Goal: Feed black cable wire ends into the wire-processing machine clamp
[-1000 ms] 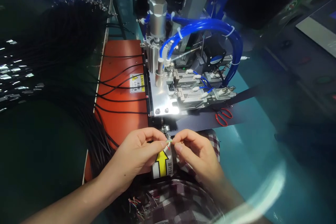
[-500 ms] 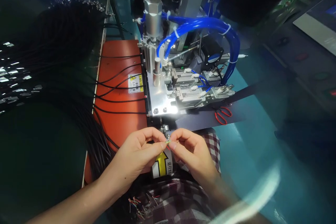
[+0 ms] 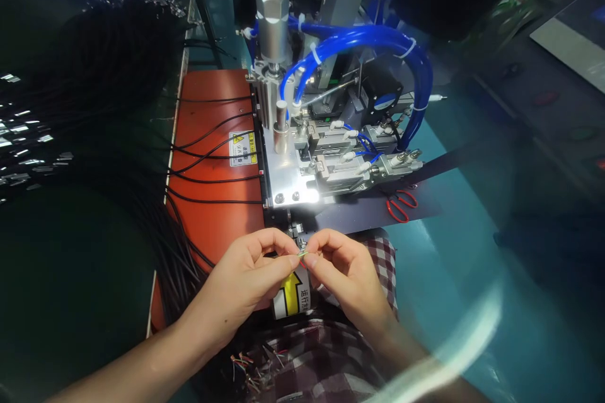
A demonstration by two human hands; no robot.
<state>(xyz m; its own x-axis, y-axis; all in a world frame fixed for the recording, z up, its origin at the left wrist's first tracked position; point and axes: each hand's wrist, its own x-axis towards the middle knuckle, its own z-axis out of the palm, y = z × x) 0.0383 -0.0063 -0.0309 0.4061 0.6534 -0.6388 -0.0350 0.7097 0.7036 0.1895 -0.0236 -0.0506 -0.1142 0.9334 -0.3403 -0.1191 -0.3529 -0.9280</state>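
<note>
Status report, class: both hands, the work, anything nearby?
Left hand, right hand: fingers pinched at thin green and red wires. Silver metal fitting just beyond.

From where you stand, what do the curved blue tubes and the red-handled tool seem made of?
The curved blue tubes look like smooth, glossy plastic: they bend and catch bright highlights. The red-handled tool seems to have plastic or rubbery grips, judging by their even red colour; its working end is unclear.

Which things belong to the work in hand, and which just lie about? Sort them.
In the work, apparently:
- thin coloured wires, between left hand and right hand
- possibly black cables, across the red board

Just lying about, apparently:
- red scissors, on the dark shelf
</note>
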